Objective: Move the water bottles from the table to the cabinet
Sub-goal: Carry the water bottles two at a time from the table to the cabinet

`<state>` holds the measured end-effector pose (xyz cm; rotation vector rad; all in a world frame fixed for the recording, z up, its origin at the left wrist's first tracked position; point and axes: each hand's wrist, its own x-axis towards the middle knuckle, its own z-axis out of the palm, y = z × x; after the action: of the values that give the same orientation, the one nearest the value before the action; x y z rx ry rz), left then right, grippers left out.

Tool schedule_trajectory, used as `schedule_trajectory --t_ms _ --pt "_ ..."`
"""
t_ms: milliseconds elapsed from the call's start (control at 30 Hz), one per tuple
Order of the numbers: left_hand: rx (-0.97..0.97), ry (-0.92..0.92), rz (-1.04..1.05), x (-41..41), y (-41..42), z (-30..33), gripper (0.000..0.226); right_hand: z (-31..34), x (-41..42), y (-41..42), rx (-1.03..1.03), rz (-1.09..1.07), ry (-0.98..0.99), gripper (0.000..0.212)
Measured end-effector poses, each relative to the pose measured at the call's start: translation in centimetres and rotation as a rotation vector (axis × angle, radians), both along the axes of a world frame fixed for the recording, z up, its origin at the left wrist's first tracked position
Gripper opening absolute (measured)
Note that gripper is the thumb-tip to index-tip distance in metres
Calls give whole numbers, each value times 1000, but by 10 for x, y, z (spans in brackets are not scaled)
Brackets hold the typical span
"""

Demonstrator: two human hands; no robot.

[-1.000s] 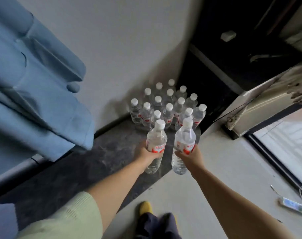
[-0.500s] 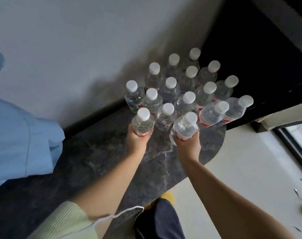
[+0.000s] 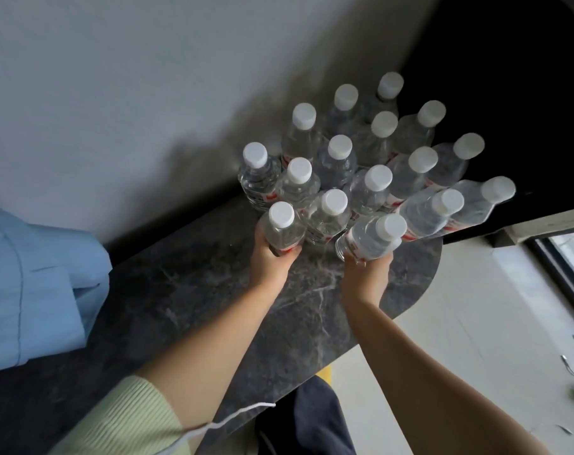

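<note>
Meanwhile each hand, left hand (image 3: 269,261) and right hand (image 3: 364,278), grips a bottle beside the clustered bottles (image 3: 371,152) on the marble table (image 3: 187,290).

Sixteen clear water bottles (image 3: 336,160) with white caps show at the far right end of one dark marbled table (image 3: 187,290): fourteen stand clustered on it, and two more are held at the near edge of the cluster, one in the left hand (image 3: 272,261), one in the right hand (image 3: 364,274). Two hands are in view. One blue cloth (image 3: 29,280) lies at the left.
</note>
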<state>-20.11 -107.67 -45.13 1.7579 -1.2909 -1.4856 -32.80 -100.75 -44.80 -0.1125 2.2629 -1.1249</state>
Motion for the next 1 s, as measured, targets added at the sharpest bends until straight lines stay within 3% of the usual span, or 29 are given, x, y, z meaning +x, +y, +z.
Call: schedule_trajectory --t_ms 200,400,567,700,900,1000 --pt "65 30 8 2 10 4 89 11 -9 6 101 147 13 55" --pt "81 -21 -17 4 23 40 94 45 -8 24 63 216 58 69" --pt "-75 -114 -64 1 24 103 93 102 -10 36 -2 271 135 75" --pt "-209 -157 -173 -3 20 175 84 161 -14 45 -17 477 274 79" --pt "-478 -291 -444 -19 -5 280 58 258 -39 19 131 793 546 62" --pt "-606 -454 -572 -25 -16 316 48 305 -45 2 260 893 615 58"
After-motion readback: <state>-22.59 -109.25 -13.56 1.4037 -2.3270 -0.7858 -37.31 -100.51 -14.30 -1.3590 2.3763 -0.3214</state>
